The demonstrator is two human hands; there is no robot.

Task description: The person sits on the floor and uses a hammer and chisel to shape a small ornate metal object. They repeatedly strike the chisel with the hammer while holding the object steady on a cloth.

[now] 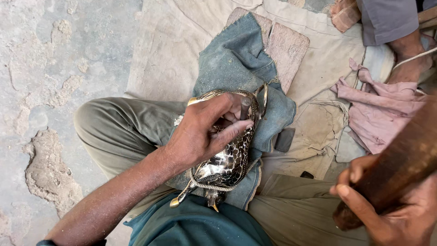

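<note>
A floor-level metal craft workshop. The worn, pitted concrete floor [54,91] is spread with a canvas sheet [173,50], rags and a wooden board [287,48]. A hammered metal vessel [230,161] rests on denim padding [236,59].

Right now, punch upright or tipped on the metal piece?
Roughly upright: left hand pinches the punch, its tip set on the hammered metal piece.

Blurred wooden handle [400,168] possibly runs off-frame
</note>
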